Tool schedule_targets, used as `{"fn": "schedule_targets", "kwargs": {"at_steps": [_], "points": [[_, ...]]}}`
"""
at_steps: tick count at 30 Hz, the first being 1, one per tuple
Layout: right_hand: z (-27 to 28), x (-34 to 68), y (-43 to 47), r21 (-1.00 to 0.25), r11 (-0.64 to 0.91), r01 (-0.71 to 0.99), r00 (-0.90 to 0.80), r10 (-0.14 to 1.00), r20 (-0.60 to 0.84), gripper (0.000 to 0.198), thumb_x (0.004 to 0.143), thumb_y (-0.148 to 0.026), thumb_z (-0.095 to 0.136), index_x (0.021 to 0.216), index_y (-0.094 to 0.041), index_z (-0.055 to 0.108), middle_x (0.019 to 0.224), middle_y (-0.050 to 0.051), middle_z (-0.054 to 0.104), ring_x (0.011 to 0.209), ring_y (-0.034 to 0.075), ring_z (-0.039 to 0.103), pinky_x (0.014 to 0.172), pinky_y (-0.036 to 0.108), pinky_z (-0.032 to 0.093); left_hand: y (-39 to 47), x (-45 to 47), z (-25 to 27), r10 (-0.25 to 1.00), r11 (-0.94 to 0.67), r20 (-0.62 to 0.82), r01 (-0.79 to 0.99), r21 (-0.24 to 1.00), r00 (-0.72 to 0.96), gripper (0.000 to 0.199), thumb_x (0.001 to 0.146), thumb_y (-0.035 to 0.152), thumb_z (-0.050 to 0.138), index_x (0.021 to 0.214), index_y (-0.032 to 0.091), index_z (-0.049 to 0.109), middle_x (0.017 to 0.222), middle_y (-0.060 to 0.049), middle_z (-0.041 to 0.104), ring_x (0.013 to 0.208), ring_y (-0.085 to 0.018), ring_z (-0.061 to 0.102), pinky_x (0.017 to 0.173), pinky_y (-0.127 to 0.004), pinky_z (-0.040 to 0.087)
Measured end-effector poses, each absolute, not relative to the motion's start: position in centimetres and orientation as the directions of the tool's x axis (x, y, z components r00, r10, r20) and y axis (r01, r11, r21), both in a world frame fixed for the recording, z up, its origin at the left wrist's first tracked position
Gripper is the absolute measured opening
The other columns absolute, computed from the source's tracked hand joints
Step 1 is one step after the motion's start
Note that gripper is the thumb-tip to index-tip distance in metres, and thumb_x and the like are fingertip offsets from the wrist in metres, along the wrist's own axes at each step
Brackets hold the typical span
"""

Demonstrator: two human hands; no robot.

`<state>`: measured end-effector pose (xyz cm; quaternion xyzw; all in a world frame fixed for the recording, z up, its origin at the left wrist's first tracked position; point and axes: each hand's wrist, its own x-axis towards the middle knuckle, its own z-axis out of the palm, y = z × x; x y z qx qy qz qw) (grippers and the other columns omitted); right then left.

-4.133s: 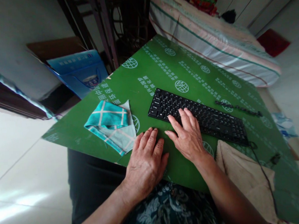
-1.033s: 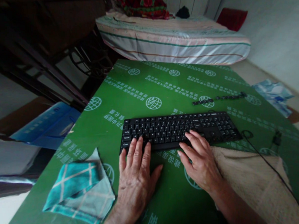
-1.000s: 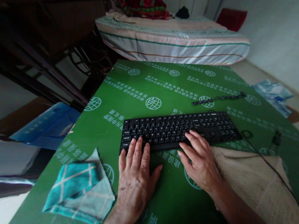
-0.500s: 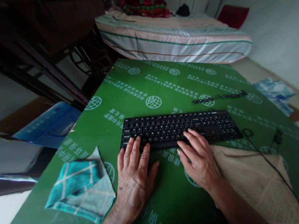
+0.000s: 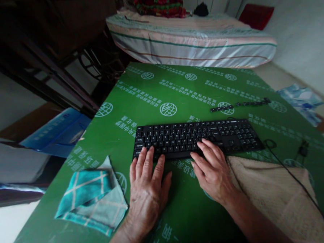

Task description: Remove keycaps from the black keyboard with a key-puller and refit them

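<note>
A black keyboard [image 5: 176, 135] lies flat on the green printed table [image 5: 139, 111]. My left hand [image 5: 147, 187] is open, palm down, with its fingertips over the keyboard's lower left keys and front edge. Over the middle of the keyboard's lower edge rests my right hand [image 5: 215, 171], also open, its fingers stretched forward and its thumb below the edge. Neither hand grips anything. Some keys are hidden under the fingertips. Behind the keyboard, toward the right, lies a row of small loose black pieces [image 5: 222, 109], perhaps keycaps.
A folded teal checked cloth [image 5: 91, 187] lies left of my left hand. Right of my right forearm is a beige cloth [image 5: 274, 191], crossed by a black cable [image 5: 294, 180]. A bed [image 5: 196, 43] stands beyond the table. A blue box [image 5: 56, 130] is beside the left edge.
The whole view has shifted slightly, so things sit a little farther right. Both hands stay at about the same places on the keyboard, with only small finger movement.
</note>
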<state>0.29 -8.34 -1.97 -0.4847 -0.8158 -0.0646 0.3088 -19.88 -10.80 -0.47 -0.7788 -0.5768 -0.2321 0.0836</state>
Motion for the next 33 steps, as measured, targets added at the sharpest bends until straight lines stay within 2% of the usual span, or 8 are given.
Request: {"fn": "schedule_targets", "kwargs": {"at_steps": [10, 17, 26, 33], "points": [[-1.5, -0.3, -8.3, -0.193, 0.529, 0.826, -0.370, 0.769, 0.521, 0.020, 0.084, -0.018, 0.057, 0.102, -0.018, 0.066, 0.130, 0.016, 0.051, 0.127, 0.033, 0.040, 0.097, 0.053, 0.040, -10.8, -19.8, -0.5, 0.865, -0.324, 0.447, 0.934, 0.149, 0.229, 0.032, 0.083, 0.023, 0.060, 0.113, 0.012, 0.059, 0.133, -0.023, 0.049, 0.131, -0.039, 0.037, 0.102, -0.058, 0.036], [-1.4, -0.8, -8.2, -0.188, 0.537, 0.822, -0.399, 0.780, 0.482, 0.027, 0.085, -0.021, 0.057, 0.111, -0.020, 0.063, 0.135, 0.017, 0.046, 0.130, 0.034, 0.035, 0.099, 0.054, 0.038, -10.8, -19.8, -0.5, 0.872, -0.318, 0.434, 0.937, 0.149, 0.227, 0.033, 0.083, 0.024, 0.058, 0.115, 0.014, 0.058, 0.136, -0.022, 0.046, 0.134, -0.038, 0.034, 0.102, -0.058, 0.036], [-1.3, -0.7, -8.2, -0.181, 0.551, 0.815, -0.414, 0.771, 0.483, 0.031, 0.086, -0.023, 0.057, 0.116, -0.021, 0.061, 0.136, 0.016, 0.045, 0.131, 0.033, 0.034, 0.100, 0.054, 0.037, -10.9, -19.6, -0.6, 0.862, -0.310, 0.462, 0.937, 0.158, 0.207, 0.036, 0.083, 0.024, 0.058, 0.117, 0.012, 0.056, 0.136, -0.023, 0.045, 0.134, -0.037, 0.033, 0.102, -0.056, 0.036], [-1.2, -1.2, -8.3, -0.170, 0.562, 0.809, -0.446, 0.777, 0.445, 0.029, 0.086, -0.023, 0.057, 0.114, -0.020, 0.062, 0.138, 0.018, 0.043, 0.132, 0.034, 0.032, 0.100, 0.055, 0.037, -10.9, -19.2, -0.2, 0.895, -0.298, 0.393, 0.939, 0.170, 0.212, 0.034, 0.084, 0.028, 0.057, 0.116, 0.016, 0.061, 0.139, -0.022, 0.043, 0.134, -0.039, 0.032, 0.103, -0.058, 0.033]]}}
